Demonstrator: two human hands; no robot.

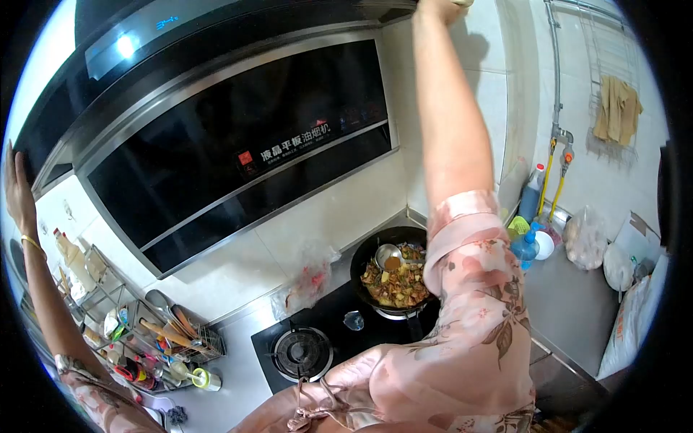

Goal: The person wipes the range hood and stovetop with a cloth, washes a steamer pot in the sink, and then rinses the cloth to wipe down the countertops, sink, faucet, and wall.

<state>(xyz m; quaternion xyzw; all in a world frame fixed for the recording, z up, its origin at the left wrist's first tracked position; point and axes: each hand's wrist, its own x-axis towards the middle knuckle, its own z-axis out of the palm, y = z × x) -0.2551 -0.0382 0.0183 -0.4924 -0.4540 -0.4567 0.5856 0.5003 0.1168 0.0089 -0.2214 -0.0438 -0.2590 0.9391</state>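
My left hand (19, 189) is raised at the far left edge, its fingers stretched upward beside the left end of the black range hood (238, 144). Overhead, my right arm reaches past the hood's right end, and my right hand (437, 9) is cut off by the top edge. A small pale yellowish bit shows beside that hand, too little of it to name. Below the right arm, a wok (359, 268) sits on the right burner with chopped, browned food (395, 286) in it. A metal ladle (388, 256) rests in the food, its bowl holding brown liquid.
The black gas stove (346, 346) has a second burner (303, 353) at left. A crumpled plastic bag (307, 281) lies behind it. A rack of bottles and utensils (180, 332) stands left. Bottles (532, 193) and plastic bags (586, 238) crowd the right counter, below yellow gas hoses (558, 184).
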